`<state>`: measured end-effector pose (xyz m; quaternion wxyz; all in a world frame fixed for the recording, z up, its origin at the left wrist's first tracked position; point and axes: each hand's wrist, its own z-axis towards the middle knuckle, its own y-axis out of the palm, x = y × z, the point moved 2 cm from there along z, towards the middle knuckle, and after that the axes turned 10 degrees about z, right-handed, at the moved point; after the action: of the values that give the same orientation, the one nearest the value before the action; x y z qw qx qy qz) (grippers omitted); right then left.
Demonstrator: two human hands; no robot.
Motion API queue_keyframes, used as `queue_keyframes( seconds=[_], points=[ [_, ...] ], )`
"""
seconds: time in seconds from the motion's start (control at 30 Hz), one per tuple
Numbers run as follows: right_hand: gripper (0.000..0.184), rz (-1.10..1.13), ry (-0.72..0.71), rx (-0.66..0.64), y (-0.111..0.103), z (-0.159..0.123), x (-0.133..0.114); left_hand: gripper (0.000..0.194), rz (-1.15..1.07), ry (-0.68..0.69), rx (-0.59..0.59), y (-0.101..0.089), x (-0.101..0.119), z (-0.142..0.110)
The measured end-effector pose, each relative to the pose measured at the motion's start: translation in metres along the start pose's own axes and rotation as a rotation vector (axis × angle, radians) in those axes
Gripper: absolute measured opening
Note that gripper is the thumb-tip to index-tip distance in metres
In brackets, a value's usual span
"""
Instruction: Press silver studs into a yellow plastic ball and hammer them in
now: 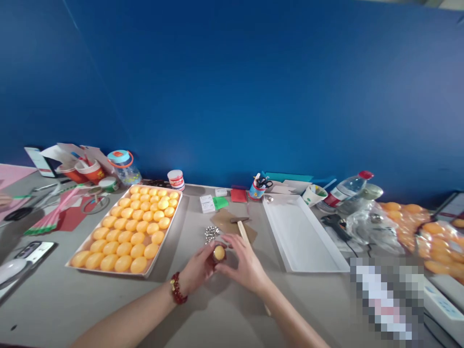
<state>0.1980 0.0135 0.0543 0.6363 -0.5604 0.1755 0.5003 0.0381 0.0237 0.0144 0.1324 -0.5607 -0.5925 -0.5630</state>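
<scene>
Both my hands meet at the middle of the grey table. My left hand (198, 269), with a red bead bracelet on the wrist, is curled around a dark holder with a yellow ball (219, 252) sitting in it. My right hand (245, 265) rests against the ball's right side, fingers bent toward it. Just beyond lie a heap of small silver metal pieces (210, 234) and a wooden-handled hammer (242, 228) on a brown pad. To the left a white tray (87, 240) holds several rows of yellow balls.
An empty white rectangular tray (308, 232) lies right of the hands. Bags of orange balls (427, 237), a water bottle (348, 188) and paper cups crowd the right. Cups, a jar, phones and red-green papers crowd the left. A blue wall stands behind.
</scene>
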Motion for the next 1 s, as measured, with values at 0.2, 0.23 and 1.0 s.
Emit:
queue_keyframes(
  seconds=[0.2, 0.23, 1.0],
  points=[
    [0.041, 0.121, 0.005, 0.109, 0.033, -0.007, 0.0, 0.036, -0.191, -0.006, -0.035, 0.004, -0.01, -0.003],
    [0.04, 0.143, 0.005, 0.131, 0.035, -0.007, 0.002, 0.035, -0.208, -0.008, -0.047, 0.004, -0.01, -0.004],
    [0.037, 0.268, -0.006, 0.175, 0.038, -0.016, -0.001, 0.028, -0.221, 0.01, -0.117, 0.006, -0.01, -0.017]
  ],
)
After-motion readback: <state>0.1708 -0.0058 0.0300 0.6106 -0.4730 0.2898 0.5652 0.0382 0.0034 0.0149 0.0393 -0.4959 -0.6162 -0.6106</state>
